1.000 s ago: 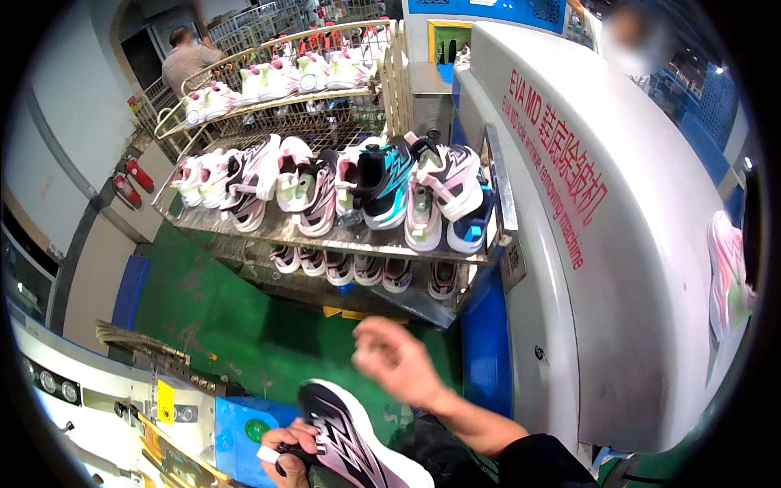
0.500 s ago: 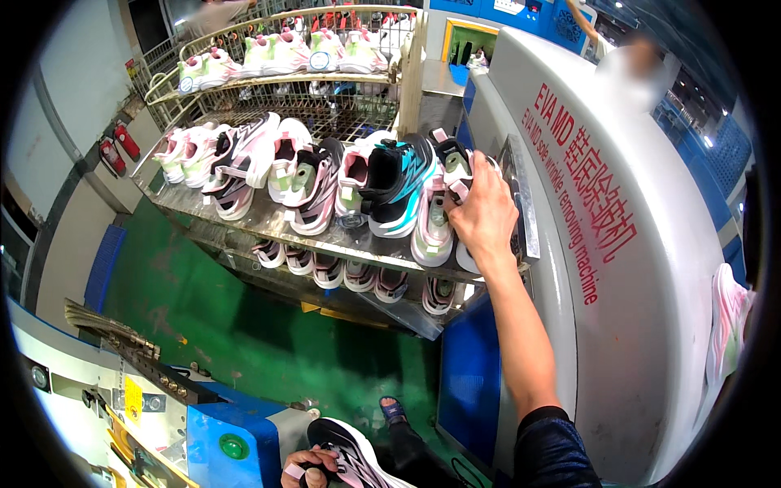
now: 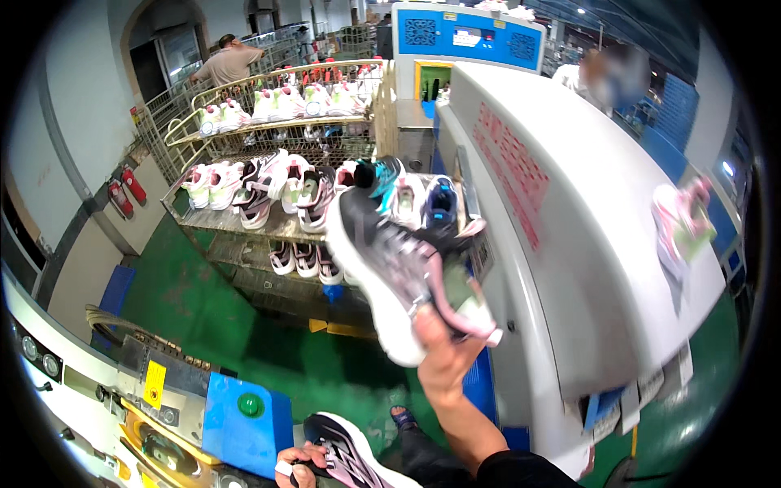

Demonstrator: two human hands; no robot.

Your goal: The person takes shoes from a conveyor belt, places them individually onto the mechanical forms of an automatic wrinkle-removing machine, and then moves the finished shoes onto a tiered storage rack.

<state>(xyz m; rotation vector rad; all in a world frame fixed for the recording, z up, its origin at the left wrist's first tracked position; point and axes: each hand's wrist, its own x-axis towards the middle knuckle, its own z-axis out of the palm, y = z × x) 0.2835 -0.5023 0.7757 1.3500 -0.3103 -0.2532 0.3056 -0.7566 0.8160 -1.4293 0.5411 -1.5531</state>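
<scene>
My right hand (image 3: 449, 362) is closed round the heel of a black, pink and white sneaker (image 3: 378, 272), raised in front of the shoe rack. The sneaker is blurred, its white sole turned to the left. Low in the view, my left hand (image 3: 299, 466) grips another black and pink sneaker (image 3: 351, 455) by the opening, part of it cut off by the lower edge. Behind the raised sneaker stand a blue sneaker (image 3: 440, 203) and a turquoise and black one (image 3: 389, 177) on the rack shelf (image 3: 203, 218), beside several pink, white and black sneakers (image 3: 254, 203).
A large pale machine housing (image 3: 521, 268) rises on the right, a pink and white sneaker (image 3: 679, 228) on it. At lower left sits a machine with a blue block and green button (image 3: 250, 405). Two fire extinguishers (image 3: 119, 198) stand by the left wall. Other people are in the background.
My right hand has lifted the sneaker off the rack and brought it nearer. My left hand still holds its sneaker. The view has shifted, showing more of the room behind.
</scene>
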